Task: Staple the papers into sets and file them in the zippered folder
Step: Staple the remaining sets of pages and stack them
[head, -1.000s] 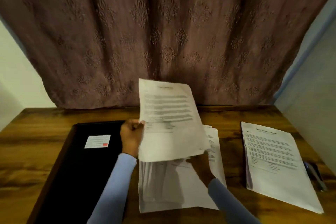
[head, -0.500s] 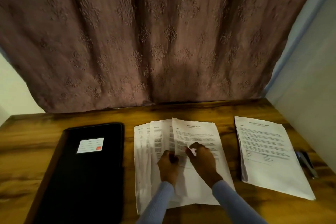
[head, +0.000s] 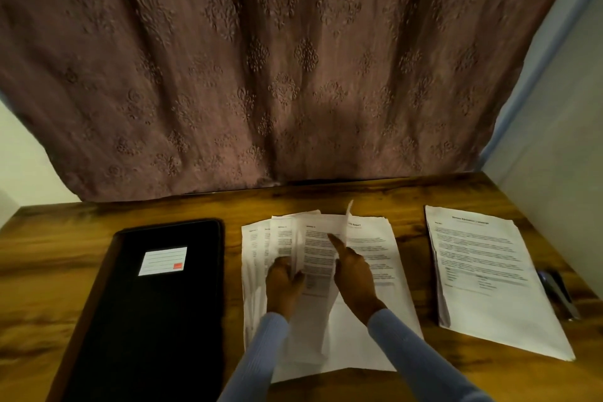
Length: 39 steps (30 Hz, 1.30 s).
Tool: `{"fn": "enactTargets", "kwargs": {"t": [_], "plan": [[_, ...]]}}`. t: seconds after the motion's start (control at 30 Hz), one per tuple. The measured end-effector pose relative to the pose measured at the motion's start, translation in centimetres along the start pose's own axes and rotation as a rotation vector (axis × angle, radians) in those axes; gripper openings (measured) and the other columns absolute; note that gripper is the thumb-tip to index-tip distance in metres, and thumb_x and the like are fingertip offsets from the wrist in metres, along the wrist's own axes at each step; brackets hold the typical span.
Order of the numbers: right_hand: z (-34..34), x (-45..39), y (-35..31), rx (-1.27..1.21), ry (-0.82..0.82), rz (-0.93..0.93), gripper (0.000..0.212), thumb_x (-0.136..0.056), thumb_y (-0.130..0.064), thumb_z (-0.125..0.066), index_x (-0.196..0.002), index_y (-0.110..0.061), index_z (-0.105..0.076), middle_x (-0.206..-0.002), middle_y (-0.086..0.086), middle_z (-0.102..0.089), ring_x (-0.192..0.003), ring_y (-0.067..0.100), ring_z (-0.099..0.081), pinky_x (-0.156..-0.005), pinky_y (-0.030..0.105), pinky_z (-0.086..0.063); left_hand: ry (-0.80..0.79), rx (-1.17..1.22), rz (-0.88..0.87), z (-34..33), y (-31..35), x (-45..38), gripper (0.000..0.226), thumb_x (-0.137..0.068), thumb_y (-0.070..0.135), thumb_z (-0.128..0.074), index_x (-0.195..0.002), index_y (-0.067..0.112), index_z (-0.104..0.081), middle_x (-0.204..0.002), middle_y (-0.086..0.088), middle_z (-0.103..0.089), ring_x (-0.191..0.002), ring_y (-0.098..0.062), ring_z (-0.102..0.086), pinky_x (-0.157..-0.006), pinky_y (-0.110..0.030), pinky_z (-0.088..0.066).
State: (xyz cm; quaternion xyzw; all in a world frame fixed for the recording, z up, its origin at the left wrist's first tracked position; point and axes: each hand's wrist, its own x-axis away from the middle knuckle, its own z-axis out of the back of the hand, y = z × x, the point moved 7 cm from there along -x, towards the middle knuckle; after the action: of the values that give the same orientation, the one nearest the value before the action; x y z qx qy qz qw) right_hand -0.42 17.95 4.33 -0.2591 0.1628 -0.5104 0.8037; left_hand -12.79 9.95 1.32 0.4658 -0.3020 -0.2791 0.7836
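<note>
We see the fanned papers point(head: 368, 258) mid-worktop point(head: 65, 287). The left hand point(head: 284, 281) pinches several sheets; the right hand point(head: 354, 274), fingers point(head: 336, 243) extended, lifts one sheet's edge. The black zippered folder point(head: 153, 310) lies left of them, a second stack point(head: 489, 274) right.

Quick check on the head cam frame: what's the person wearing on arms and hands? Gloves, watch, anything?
Both arms are in long, light blue sleeves of a finely ribbed knit, snug and ending at the wrists. The left hand and right hand are bare: no gloves. No watch, rings or bracelets show, though the sleeve cuffs cover the wrists. No logos or markings visible on the sleeves.
</note>
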Motion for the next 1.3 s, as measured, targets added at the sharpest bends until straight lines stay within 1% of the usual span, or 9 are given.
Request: {"fn": "enactTargets", "kwargs": {"t": [0.2,0.37,0.5,0.63,0.87,1.0,1.13,1.2,1.3], "plan": [[-1.7,-0.8,-0.3,0.134,-0.108,-0.073,0.038,-0.094,-0.045,-0.044,-0.106,-0.015,-0.064,-0.104,0.002,-0.067,-0.094,0.019,-0.064,-0.074,0.024,-0.05,-0.049,0.26,0.188,-0.6,-0.3,-1.1,0.014,-0.089,0.009,-0.058,-0.094,0.018,-0.067,-0.113,-0.011,-0.066,-0.103,-0.027,-0.06,-0.095,-0.038,-0.049],[-1.6,-1.3,0.1,-0.04,-0.11,-0.206,0.026,-0.087,-0.039,-0.058,-0.097,-0.015,-0.063,-0.089,0.002,-0.062,-0.091,0.022,-0.064,-0.075,0.028,-0.054,-0.108,0.473,0.312,-0.8,-0.9,-0.6,0.011,-0.091,0.013,-0.056,-0.092,0.02,-0.065,-0.09,-0.003,-0.067,-0.083,-0.018,-0.061,-0.065,-0.026,-0.048],[-1.9,-1.6,0.2,-0.18,-0.153,-0.202,0.038,-0.08,-0.043,-0.066,-0.1,-0.011,-0.066,-0.095,0.002,-0.067,-0.084,0.013,-0.06,-0.072,0.02,-0.049,-0.118,0.526,0.329,-1.0,-1.3,-0.7,0.016,-0.085,0.011,-0.063,-0.1,0.017,-0.067,-0.097,-0.008,-0.07,-0.091,-0.024,-0.064,-0.072,-0.03,-0.053],[-1.7,-1.8,1.4,-0.28,-0.135,-0.319,0.019,-0.081,-0.018,-0.066,-0.087,0.001,-0.069,-0.086,0.014,-0.068,-0.072,0.022,-0.062,-0.073,0.037,-0.057,-0.018,0.432,0.265,-0.6,-1.0,-0.8,0.021,-0.085,0.004,-0.059,-0.101,0.017,-0.063,-0.098,-0.008,-0.067,-0.092,-0.024,-0.063,-0.073,-0.033,-0.056],[0.1,-0.4,2.7,-0.788,0.098,-0.364,0.04,-0.07,-0.017,-0.079,-0.106,-0.006,-0.064,-0.112,0.011,-0.065,-0.099,0.025,-0.062,-0.083,0.037,-0.053,-0.002,0.323,0.23,-0.2,-1.0,-0.4,0.022,-0.082,0.034,-0.069,-0.103,0.028,-0.062,-0.113,0.0,-0.065,-0.109,-0.022,-0.057,-0.1,-0.047,-0.045],[0.6,-0.5,1.9,-0.684,0.09,-0.223,0.039,-0.08,-0.009,-0.069,-0.113,-0.013,-0.049,-0.12,0.008,-0.058,-0.107,0.022,-0.059,-0.083,0.038,-0.055,0.022,0.28,0.247,0.0,-1.3,-0.5,0.006,-0.083,0.018,-0.067,-0.083,0.023,-0.068,-0.102,-0.007,-0.069,-0.09,-0.019,-0.057,-0.087,-0.031,-0.049],[0.4,-0.7,0.7,-0.202,0.002,-0.025,0.038,-0.093,-0.01,-0.052,-0.13,-0.017,-0.049,-0.131,0.001,-0.052,-0.114,0.019,-0.055,-0.091,0.033,-0.053,0.051,0.303,0.319,0.0,-1.9,-0.6,0.013,-0.083,0.01,-0.064,-0.095,0.011,-0.07,-0.105,-0.011,-0.068,-0.092,-0.025,-0.06,-0.089,-0.034,-0.051],[0.1,-0.5,0.1,0.004,-0.063,0.008,0.025,-0.094,-0.022,-0.051,-0.116,-0.014,-0.06,-0.124,0.004,-0.06,-0.109,0.021,-0.059,-0.09,0.027,-0.052,0.041,0.364,0.354,-0.3,-2.1,-0.5,0.009,-0.084,0.01,-0.063,-0.083,0.018,-0.066,-0.102,-0.012,-0.068,-0.094,-0.027,-0.06,-0.089,-0.038,-0.051],[-0.4,0.0,-0.6,-0.056,-0.11,-0.071,0.054,-0.082,-0.057,-0.052,-0.113,-0.014,-0.062,-0.114,0.003,-0.063,-0.105,0.023,-0.061,-0.087,0.03,-0.052,-0.003,0.451,0.356,-0.7,-1.9,-0.2,0.019,-0.087,0.006,-0.059,-0.075,0.019,-0.063,-0.089,-0.008,-0.065,-0.089,-0.023,-0.058,-0.077,-0.03,-0.048]]}}
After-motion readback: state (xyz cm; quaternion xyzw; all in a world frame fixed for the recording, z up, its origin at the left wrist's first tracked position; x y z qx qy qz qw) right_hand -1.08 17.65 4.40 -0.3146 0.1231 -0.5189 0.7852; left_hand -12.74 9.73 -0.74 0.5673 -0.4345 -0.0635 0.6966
